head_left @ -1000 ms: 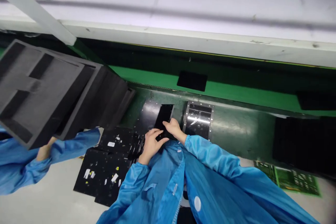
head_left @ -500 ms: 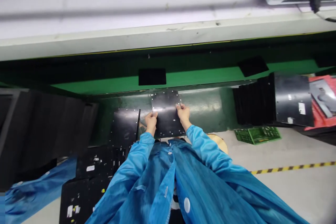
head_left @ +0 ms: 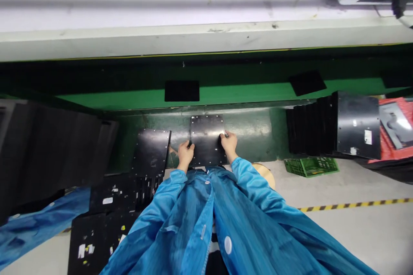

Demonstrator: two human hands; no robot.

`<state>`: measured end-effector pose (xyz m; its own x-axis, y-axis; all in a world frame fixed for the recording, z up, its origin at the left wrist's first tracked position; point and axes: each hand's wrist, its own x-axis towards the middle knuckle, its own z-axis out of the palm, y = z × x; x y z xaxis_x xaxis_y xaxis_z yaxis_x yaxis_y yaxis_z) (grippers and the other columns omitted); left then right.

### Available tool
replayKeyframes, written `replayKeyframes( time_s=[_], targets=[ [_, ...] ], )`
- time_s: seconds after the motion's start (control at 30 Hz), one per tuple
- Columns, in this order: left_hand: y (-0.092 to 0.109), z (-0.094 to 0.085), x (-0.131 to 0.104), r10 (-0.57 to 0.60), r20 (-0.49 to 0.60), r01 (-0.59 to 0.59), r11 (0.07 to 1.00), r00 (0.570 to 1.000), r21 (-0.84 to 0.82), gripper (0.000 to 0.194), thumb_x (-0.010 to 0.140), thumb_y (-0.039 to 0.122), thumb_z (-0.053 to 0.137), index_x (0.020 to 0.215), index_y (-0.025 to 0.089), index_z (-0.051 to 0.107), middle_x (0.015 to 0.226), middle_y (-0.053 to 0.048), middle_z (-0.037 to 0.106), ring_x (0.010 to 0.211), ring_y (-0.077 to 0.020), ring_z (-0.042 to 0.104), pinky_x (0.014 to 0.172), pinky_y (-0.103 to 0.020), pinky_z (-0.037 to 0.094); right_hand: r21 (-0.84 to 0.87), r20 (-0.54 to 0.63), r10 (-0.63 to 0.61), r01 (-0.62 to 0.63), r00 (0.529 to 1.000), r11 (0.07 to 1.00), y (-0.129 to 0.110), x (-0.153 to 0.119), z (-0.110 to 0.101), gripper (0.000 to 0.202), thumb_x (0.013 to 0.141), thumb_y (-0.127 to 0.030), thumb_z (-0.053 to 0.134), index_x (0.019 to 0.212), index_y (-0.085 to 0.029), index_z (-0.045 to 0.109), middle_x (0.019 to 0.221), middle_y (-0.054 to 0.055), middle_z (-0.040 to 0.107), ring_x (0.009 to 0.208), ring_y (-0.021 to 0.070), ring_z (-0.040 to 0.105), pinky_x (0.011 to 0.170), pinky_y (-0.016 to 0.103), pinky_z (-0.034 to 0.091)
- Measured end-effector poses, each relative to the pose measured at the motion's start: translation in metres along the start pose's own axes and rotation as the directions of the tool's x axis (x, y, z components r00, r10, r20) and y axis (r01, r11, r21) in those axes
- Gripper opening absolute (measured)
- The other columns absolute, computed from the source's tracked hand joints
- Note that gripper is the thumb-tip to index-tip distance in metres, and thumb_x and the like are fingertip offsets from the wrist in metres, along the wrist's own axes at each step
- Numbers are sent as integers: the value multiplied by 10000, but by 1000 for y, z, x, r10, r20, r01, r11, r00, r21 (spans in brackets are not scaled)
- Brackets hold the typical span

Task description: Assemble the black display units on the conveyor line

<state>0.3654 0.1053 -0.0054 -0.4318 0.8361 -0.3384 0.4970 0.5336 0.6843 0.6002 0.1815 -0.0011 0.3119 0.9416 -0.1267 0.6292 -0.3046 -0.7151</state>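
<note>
Seemingly edge-held panel (head_left: 207, 141) between hands (head_left: 186, 154) (head_left: 229, 144)

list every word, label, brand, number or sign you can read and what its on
No text is readable.
Centre black plate: no lettering visible.
White sticker on the black panel at right: too small to read.
White labels on the dark panels at lower left: too small and blurred to read.
Yellow-and-black floor tape: stripes only.
</note>
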Motion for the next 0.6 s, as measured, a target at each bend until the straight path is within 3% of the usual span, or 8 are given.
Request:
replayKeyframes(
  time_s=[0.1, 0.17, 0.2, 0.27, 0.33, 0.37, 0.43, 0.6],
  targets=[
    [-18, -29, 11, 34, -126, -28, 998, 991, 49, 486, 950, 334, 688, 1383, 126, 760, 1409, -196, 673, 1319, -324, 647, 1222, -448, 463, 148, -18, -39, 42, 999, 988, -25, -17, 8, 422, 899, -334, 626, 1232, -128, 783, 1289, 196, 737, 1228, 320, 652, 1154, 480, 473],
    [-43, -69, 24, 28, -287, 24, 984, 958, 176, 553, 957, 329, 682, 1466, 112, 695, 1563, -237, 559, 1513, -376, 488, 1289, -498, 379, 326, 211, -89, 15, 974, 945, -52, -38, 30, 320, 899, -330, 652, 1127, -164, 805, 1191, 146, 779, 1095, 282, 708, 1069, 435, 534],
    [-59, -92, 32, 6, -358, 86, 967, 934, 241, 613, 967, 335, 673, 1529, 94, 636, 1632, -265, 485, 1579, -406, 398, 1307, -540, 339, 387, 372, -91, -65, 924, 920, -66, -50, 45, 265, 886, -324, 684, 1066, -175, 810, 1119, 121, 796, 1014, 264, 726, 1013, 413, 561],
    [-91, -137, 46, -89, -438, 242, 920, 894, 307, 738, 994, 386, 647, 1633, 50, 493, 1702, -322, 374, 1617, -460, 314, 1297, -625, 314, 377, 659, -43, -280, 751, 883, -95, -76, 79, 190, 834, -285, 763, 987, -181, 806, 998, 84, 805, 903, 235, 734, 919, 372, 588],
    [-116, -169, 56, -190, -420, 340, 885, 887, 317, 818, 1013, 474, 619, 1665, 22, 421, 1681, -349, 393, 1577, -486, 365, 1254, -653, 360, 246, 807, 74, -447, 587, 860, -120, -98, 113, 194, 775, -218, 820, 962, -173, 791, 914, 68, 793, 864, 216, 728, 862, 331, 591],
    [-125, -177, 59, -217, -385, 351, 879, 897, 323, 845, 1012, 510, 613, 1665, 11, 415, 1649, -351, 436, 1541, -485, 413, 1233, -640, 391, 178, 831, 144, -502, 537, 846, -130, -107, 127, 220, 754, -190, 836, 966, -169, 782, 894, 67, 786, 867, 211, 726, 852, 317, 590],
    [-131, -181, 62, -203, -321, 317, 880, 925, 355, 886, 1000, 549, 617, 1665, 1, 411, 1595, -336, 504, 1484, -470, 473, 1212, -597, 427, 97, 836, 250, -579, 489, 809, -146, -119, 148, 286, 741, -173, 842, 1017, -165, 768, 926, 75, 786, 916, 209, 727, 868, 302, 587],
    [-114, -160, 50, -215, -293, 314, 882, 932, 352, 961, 967, 600, 657, 1723, 88, 356, 1638, -302, 477, 1500, -462, 465, 1226, -600, 405, 136, 789, 335, -679, 514, 721, -172, -138, 164, 386, 794, -288, 811, 1159, -178, 749, 1286, 113, 768, 1203, 233, 690, 945, 284, 570]
  ],
)
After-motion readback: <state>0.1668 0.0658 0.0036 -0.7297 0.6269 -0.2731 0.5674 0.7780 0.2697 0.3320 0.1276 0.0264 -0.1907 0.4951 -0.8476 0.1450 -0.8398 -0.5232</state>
